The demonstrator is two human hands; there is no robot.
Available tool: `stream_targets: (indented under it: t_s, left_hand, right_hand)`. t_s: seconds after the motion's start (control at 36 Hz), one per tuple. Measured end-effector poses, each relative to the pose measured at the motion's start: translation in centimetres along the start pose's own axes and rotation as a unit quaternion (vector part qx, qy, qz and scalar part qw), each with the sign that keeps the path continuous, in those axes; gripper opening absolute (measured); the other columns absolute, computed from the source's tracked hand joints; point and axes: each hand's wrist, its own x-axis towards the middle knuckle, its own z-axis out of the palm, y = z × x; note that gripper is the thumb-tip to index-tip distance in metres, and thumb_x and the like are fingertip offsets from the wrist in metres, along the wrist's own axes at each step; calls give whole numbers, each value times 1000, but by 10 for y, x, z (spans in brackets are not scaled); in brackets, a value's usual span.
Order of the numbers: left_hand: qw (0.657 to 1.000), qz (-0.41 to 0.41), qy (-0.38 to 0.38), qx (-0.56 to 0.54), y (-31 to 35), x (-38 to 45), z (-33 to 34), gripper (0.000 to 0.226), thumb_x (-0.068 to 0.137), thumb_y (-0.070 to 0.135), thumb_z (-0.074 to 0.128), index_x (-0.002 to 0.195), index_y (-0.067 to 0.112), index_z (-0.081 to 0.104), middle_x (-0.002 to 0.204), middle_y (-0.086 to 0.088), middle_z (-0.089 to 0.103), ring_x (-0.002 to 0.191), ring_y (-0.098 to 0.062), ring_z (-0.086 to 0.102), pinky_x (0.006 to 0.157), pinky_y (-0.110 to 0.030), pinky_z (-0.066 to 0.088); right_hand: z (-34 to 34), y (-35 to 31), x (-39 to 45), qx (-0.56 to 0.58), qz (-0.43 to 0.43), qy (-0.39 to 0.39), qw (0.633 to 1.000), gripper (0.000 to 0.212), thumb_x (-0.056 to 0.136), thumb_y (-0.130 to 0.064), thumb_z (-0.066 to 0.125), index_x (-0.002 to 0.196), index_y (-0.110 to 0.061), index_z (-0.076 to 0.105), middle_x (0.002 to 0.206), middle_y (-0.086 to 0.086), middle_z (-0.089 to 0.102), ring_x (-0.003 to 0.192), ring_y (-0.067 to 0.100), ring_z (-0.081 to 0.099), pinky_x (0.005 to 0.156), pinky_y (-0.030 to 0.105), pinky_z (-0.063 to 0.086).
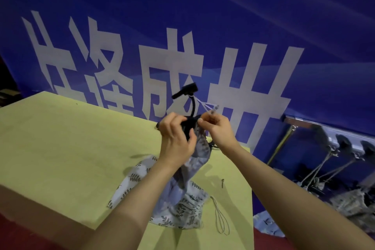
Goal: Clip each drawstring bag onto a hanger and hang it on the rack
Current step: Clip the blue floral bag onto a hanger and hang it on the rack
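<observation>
Above the yellow table [60, 144] I hold up a leaf-print drawstring bag [199, 156] by its top. My left hand [176, 138] grips the black clip of a hanger [187, 95], whose hook curves up above both hands. My right hand [218, 128] pinches the bag's white drawstring [210, 107] beside the clip. The clip's jaws are hidden behind my fingers. More leaf-print bags [178, 207] lie flat on the table beneath, with a loose cord [220, 217] trailing to the right.
A metal rack rail [300, 124] runs at the right, with several hangers and bags [345, 199] hanging from it. A blue banner wall with large white characters [182, 57] stands right behind the table. A small dark pin [222, 183] lies on the table.
</observation>
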Motion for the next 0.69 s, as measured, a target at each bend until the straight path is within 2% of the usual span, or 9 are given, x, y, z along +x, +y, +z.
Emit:
stream_targets:
  t_s: [0.06,0.11,0.17,0.25,0.36,0.42,0.47,0.56,0.69]
  left_hand:
    - [992,34,-115,-26,7,11,-1,44,78,21,51,118,9,38,119,-7,38,108,-24,38,95,-31,30]
    - [972,11,-232,-38,15,22,-1,50,83,24,53,129,12,37,130,-4,43,120,-20,38,107,-32,18]
    - [962,-16,-271,-35,17,27,4,50,89,28,53,133,14,37,135,0,46,126,-15,36,110,-29,7]
    - [961,-59,-271,-24,17,33,13,44,92,40,52,124,12,45,128,2,56,122,-15,45,108,-28,8]
    - [956,-83,-282,8,15,31,25,34,94,42,48,118,18,52,124,3,57,128,-16,40,104,-35,12]
    - [964,-93,-248,7,16,31,29,26,96,39,46,102,17,58,112,5,61,124,-17,41,95,-32,14]
    - [968,-93,-229,33,16,33,31,29,96,40,45,90,15,59,103,5,62,121,-17,40,88,-30,13]
    - [964,-76,-242,78,16,38,34,35,95,45,44,90,15,61,107,5,61,122,-17,38,92,-34,12]
    - [964,-53,-240,101,20,49,32,30,94,40,47,93,13,61,107,1,61,119,-20,41,95,-34,14]
  right_hand:
    - [-4,0,1,2,2,5,1000,8,90,-2,58,83,2,61,74,8,60,73,15,57,73,27,48]
    - [-8,-1,1,9,2,1,1000,10,90,-1,58,85,7,61,75,9,61,76,15,59,74,26,49]
    - [-13,0,0,34,9,4,999,7,90,0,58,86,4,63,78,6,64,77,12,63,73,22,51]
    - [-19,-1,-1,28,-4,28,999,13,89,-2,61,80,-10,66,75,4,66,73,14,62,72,27,52]
    - [-21,-5,1,5,-18,32,999,9,89,-7,62,82,-8,67,76,9,66,73,19,62,68,28,53]
    - [-20,-8,2,2,-24,34,999,8,90,-8,61,83,-6,65,80,15,66,75,22,62,72,34,54]
    - [-20,-11,3,14,-24,42,999,10,92,-7,58,83,-6,61,78,16,63,72,21,61,71,34,54]
    - [-19,-19,5,24,-23,63,997,14,95,-4,52,81,-8,54,70,5,58,62,12,57,60,24,50]
    - [-16,-26,10,52,-17,104,993,16,96,-13,52,80,-13,52,69,2,49,69,26,49,64,40,47]
